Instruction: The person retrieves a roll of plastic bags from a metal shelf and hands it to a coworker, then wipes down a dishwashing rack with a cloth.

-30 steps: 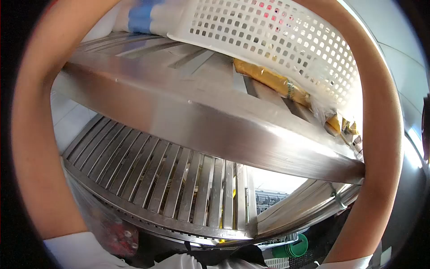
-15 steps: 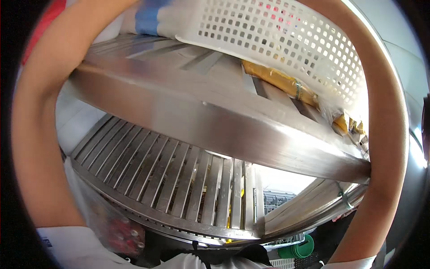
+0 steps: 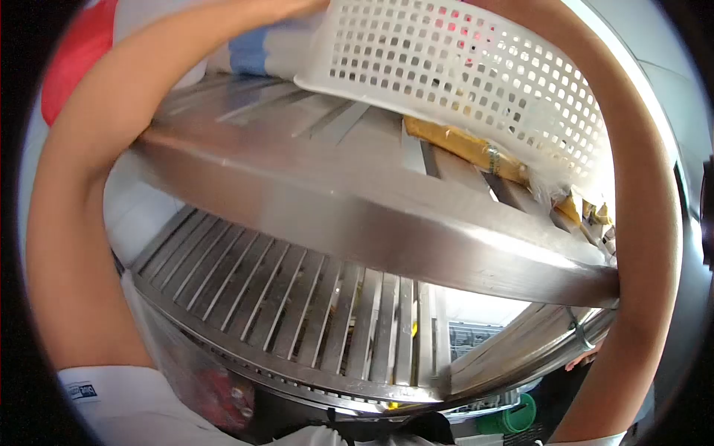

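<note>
A white perforated basket sits on a slatted metal shelf, with pink and dark contents showing through its holes. My left forearm curves over the shelf's left end and leaves the top edge beside the basket's left corner. On the other side, my right forearm passes the shelf's right end and goes out at the top, behind the basket's upper edge. Both hands are out of frame, so their hold cannot be seen. A yellow-brown wrapped package lies against the basket's front bottom edge.
Below is a second slatted shelf, with a metal post at its right. White bags with a blue band and something red are upper left. A green container is low right, near a skin-coloured shape, too small to identify.
My left forearm has swung rightward at the top, now reaching the basket's left corner. The shelves and basket appear slightly lower and further right in view. More of the red object shows.
</note>
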A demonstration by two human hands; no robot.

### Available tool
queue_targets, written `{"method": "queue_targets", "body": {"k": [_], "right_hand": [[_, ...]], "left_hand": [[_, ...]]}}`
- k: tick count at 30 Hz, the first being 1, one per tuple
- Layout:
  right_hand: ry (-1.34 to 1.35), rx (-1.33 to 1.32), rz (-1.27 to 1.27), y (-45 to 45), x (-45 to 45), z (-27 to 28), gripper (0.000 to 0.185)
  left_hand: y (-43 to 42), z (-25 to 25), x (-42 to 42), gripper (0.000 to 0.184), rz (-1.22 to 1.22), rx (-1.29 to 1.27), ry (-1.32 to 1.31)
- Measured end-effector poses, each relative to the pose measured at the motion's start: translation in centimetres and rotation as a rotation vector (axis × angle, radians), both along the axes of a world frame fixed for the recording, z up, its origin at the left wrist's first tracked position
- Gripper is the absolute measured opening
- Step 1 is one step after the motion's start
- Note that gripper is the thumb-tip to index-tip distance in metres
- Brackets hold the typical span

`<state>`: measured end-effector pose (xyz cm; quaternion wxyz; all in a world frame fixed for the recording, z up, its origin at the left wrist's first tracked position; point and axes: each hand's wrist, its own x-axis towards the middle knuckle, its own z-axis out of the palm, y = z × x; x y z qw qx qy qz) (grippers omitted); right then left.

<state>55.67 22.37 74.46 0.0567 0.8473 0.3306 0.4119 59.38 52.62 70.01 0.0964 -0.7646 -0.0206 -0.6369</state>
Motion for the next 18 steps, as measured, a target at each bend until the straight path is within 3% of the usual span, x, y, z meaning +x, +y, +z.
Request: {"method": "queue_targets", "body": {"k": [2, 5, 7, 8, 12, 15, 17, 18], "right_hand": [[0.032, 0.015, 0.020, -0.9, 0.7, -0.1, 0.040], [0.073, 0.083, -0.125, 0.1, 0.3, -0.1, 0.043], [0.096, 0.021, -0.046, -0.4, -0.2, 0.0, 0.044], [0.092, 0.009, -0.017, -0.6, 0.0, 0.1, 0.045], [0.036, -0.100, 0.055, -1.1, 3.5, 1.2, 0.046], [-0.027, -0.063, 0.132, -0.9, 4.9, 1.1, 0.042], [-0.027, -0.041, 0.119, -0.5, 6.4, 1.3, 0.054], [-0.091, -0.061, 0.113, -0.3, 7.1, 1.4, 0.049]], "left_hand": [[-0.8, 0.1, -0.7, 0.043, -0.094, 0.126, -0.032], [-2.7, 0.3, -3.3, 0.044, -0.157, 0.031, 0.010], [-2.5, 0.6, -2.4, 0.044, -0.137, -0.074, 0.068], [-2.3, 0.6, -2.0, 0.047, -0.089, 0.027, 0.015], [-4.0, 1.4, -3.6, 0.048, -0.301, 0.068, -0.101], [-4.8, 5.0, -5.3, 0.032, -0.825, 0.052, -0.386], [-5.3, 7.5, -8.5, 0.020, -1.135, -0.118, -0.485], [-6.8, 7.9, -10.3, 0.020, -1.268, -0.135, -0.552]]}}
